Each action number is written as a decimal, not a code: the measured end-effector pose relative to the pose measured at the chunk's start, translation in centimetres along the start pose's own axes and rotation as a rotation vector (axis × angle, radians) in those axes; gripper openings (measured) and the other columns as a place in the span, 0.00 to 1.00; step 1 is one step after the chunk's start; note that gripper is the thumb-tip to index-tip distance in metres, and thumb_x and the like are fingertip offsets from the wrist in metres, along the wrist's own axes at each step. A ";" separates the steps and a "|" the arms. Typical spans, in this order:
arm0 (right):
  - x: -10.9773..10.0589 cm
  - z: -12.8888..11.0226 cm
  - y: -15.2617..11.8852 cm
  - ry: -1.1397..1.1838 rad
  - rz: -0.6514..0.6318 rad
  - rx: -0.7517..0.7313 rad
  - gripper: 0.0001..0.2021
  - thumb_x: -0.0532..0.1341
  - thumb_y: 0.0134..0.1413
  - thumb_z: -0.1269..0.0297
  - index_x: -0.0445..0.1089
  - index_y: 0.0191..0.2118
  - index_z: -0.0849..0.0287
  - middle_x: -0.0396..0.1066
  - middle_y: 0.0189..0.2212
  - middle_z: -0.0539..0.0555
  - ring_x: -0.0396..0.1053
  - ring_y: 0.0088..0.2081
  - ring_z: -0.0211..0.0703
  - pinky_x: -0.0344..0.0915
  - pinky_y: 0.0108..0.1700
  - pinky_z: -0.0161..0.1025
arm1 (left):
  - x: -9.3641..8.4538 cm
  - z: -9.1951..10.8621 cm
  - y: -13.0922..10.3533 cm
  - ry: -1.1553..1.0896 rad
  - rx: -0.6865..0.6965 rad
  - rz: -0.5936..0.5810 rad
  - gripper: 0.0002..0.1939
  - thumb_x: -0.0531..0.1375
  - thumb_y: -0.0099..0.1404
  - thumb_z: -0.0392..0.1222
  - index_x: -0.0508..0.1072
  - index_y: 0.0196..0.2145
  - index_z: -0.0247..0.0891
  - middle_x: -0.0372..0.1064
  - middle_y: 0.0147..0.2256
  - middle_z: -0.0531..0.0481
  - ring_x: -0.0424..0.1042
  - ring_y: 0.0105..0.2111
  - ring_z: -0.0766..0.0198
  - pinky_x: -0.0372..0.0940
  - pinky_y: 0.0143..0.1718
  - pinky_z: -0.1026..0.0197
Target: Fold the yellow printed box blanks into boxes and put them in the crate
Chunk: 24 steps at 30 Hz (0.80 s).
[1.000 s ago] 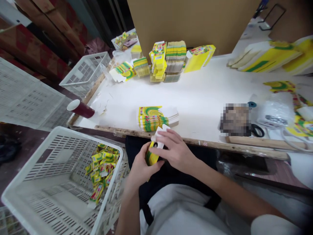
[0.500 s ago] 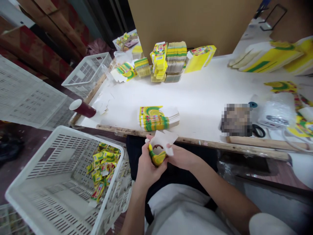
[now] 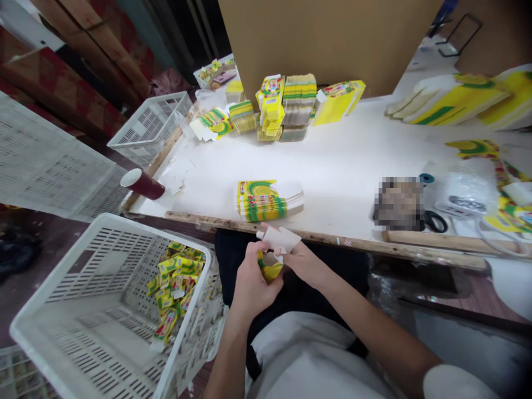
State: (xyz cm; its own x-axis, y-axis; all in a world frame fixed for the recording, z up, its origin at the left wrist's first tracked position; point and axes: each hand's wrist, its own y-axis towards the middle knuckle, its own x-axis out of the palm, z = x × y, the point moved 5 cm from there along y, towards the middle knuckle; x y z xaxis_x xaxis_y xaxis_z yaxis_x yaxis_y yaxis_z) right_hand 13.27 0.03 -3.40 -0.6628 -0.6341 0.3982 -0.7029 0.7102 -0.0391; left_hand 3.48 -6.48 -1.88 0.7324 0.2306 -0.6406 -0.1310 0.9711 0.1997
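Over my lap, just below the table's front edge, I hold a small yellow and green carton (image 3: 272, 271) with its end open. My left hand (image 3: 253, 277) is wrapped round its left side, thumb along the bottom. My right hand (image 3: 302, 260) grips the right side at the white flaps (image 3: 282, 238), which fold up over the opening. Some of the right fingers are hidden behind the flaps. Just beyond my hands, a row of flattened yellow and green cartons (image 3: 261, 200) lies on the white table (image 3: 332, 160).
A white plastic crate (image 3: 103, 219) at lower left holds several yellow cartons (image 3: 177, 277). A dark red paper cup (image 3: 145, 185) lies tilted near the table's left edge. Bundles of flat cartons (image 3: 299, 102) stand against a cardboard panel (image 3: 328, 44). Black tape (image 3: 435, 221) lies at right.
The carton's white flaps have folded down and inward, narrowing the opening. My right hand has shifted slightly up and right. The left hand keeps its hold.
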 end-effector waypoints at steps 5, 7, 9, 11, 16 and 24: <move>0.7 -1.3 -0.7 -0.533 -0.088 -0.268 0.29 0.55 0.53 0.76 0.59 0.60 0.49 0.59 0.60 0.51 0.56 0.61 0.44 0.51 0.63 0.47 | 0.7 -0.6 0.1 -0.058 -0.059 -0.022 0.35 0.61 0.50 0.35 0.52 0.54 0.39 0.61 0.46 0.43 0.70 0.38 0.59 0.67 0.37 0.58; 0.0 -1.7 -0.5 -0.573 0.010 -0.303 0.28 0.51 0.52 0.80 0.64 0.56 0.48 0.65 0.56 0.50 0.61 0.57 0.42 0.55 0.61 0.45 | 0.8 -0.6 0.3 -0.047 -0.070 0.034 0.40 0.62 0.50 0.35 0.47 0.57 0.37 0.58 0.50 0.38 0.68 0.45 0.55 0.66 0.43 0.54; -1.1 -1.9 -0.3 -0.555 0.142 -0.303 0.27 0.51 0.52 0.80 0.67 0.54 0.49 0.68 0.53 0.51 0.65 0.55 0.43 0.58 0.60 0.45 | 0.7 -0.5 0.6 0.012 -0.077 0.078 0.40 0.62 0.49 0.34 0.49 0.57 0.37 0.58 0.50 0.38 0.65 0.49 0.52 0.63 0.48 0.50; -1.7 -2.1 -0.1 -0.566 0.175 -0.295 0.26 0.53 0.54 0.77 0.63 0.57 0.51 0.66 0.55 0.53 0.63 0.57 0.45 0.57 0.60 0.47 | 0.2 -0.4 0.8 0.093 -0.075 0.096 0.33 0.62 0.49 0.33 0.57 0.53 0.38 0.60 0.47 0.41 0.65 0.48 0.53 0.62 0.49 0.49; -0.9 -1.8 -0.1 -0.842 -0.088 -0.242 0.28 0.56 0.53 0.77 0.59 0.60 0.53 0.51 0.64 0.58 0.49 0.64 0.52 0.54 0.61 0.50 | -1.7 -0.8 1.3 0.150 -0.061 0.096 0.27 0.63 0.49 0.34 0.64 0.48 0.39 0.66 0.43 0.45 0.67 0.45 0.56 0.64 0.47 0.54; -2.2 -3.6 0.0 -0.909 -0.299 -0.172 0.16 0.63 0.51 0.68 0.73 0.48 0.54 0.68 0.51 0.58 0.68 0.50 0.50 0.64 0.53 0.46 | -1.7 -1.3 1.3 0.063 -0.085 -0.086 0.26 0.66 0.49 0.42 0.67 0.48 0.41 0.71 0.43 0.49 0.72 0.41 0.60 0.67 0.42 0.59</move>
State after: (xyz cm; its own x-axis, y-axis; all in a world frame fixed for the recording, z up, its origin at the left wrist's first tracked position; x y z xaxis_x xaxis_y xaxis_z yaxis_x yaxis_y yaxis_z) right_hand 15.59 2.52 -0.99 -0.4596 -0.7388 -0.4929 -0.8755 0.4702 0.1115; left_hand 1.20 -5.54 -1.52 0.7003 0.1470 -0.6986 -0.1273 0.9886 0.0803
